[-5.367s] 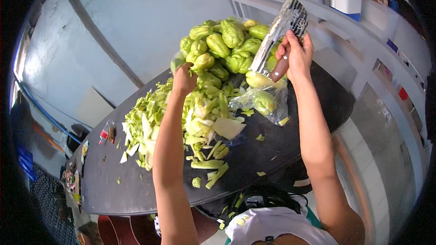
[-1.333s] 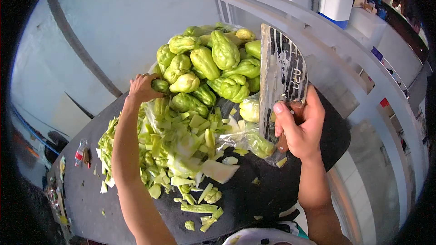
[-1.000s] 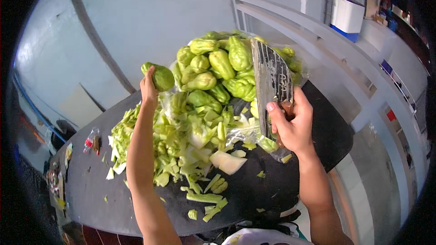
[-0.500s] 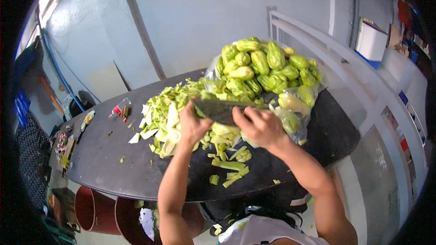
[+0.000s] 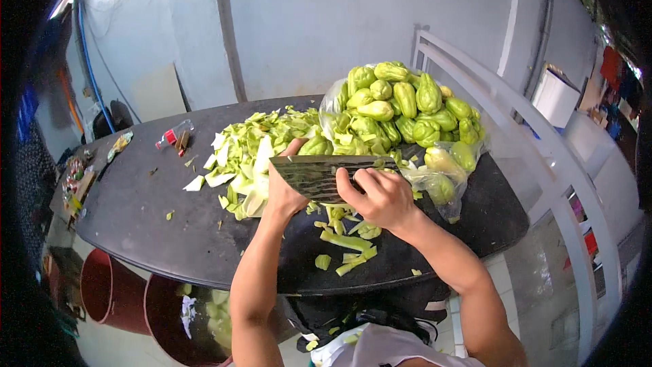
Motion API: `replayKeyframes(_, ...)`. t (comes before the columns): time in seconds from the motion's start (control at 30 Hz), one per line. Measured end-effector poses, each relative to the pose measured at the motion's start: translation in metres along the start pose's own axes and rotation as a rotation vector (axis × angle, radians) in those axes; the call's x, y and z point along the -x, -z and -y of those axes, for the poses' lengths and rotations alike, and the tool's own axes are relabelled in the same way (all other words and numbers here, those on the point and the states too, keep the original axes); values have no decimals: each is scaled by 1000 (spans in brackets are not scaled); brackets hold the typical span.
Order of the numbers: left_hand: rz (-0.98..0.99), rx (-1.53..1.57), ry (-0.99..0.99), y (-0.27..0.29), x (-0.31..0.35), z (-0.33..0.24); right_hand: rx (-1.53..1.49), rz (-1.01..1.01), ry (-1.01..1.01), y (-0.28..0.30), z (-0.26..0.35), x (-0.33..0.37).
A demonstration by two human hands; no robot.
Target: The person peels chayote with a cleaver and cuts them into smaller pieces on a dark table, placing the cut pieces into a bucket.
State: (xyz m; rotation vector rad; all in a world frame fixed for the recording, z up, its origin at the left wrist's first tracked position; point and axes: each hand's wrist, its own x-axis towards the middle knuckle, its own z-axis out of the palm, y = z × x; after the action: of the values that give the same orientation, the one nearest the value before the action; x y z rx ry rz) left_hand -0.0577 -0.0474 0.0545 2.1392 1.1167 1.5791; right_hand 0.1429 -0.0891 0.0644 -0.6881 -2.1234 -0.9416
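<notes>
One cleaver (image 5: pixel 319 175) gripped in right hand (image 5: pixel 380 197), left hand (image 5: pixel 285 187) holding one chayote (image 5: pixel 314 146) — one heaped pile (image 5: pixel 401 105) behind.

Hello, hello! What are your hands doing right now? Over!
Right hand grips cleaver, blade flat. Left hand behind blade, on a green squash. Cut peelings alongside.

Two hands are at work: the left hand (image 5: pixel 284 194) and the right hand (image 5: pixel 380 197), and between them one broad cleaver (image 5: pixel 322 175). Just beyond the right hand rises one heap of whole green chayotes (image 5: pixel 401 105), roughly two dozen in sight, though those underneath cannot be counted, lying in one clear plastic bag (image 5: pixel 441 180). Beyond the left hand spreads one pile of pale cut pieces (image 5: pixel 248 149), too many to number. Below, to the left, stand two red buckets (image 5: pixel 109 292)
</notes>
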Motion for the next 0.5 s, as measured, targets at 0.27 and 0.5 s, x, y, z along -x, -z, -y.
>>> replayKeyframes(0.27, -37, 39, -55, 1, 2, 4, -55, -18, -2, -5, 1, 3)
replayKeyframes(0.5, -1, -218, -102, 3, 0, 7, -59, -12, -37, -6, 0, 4)
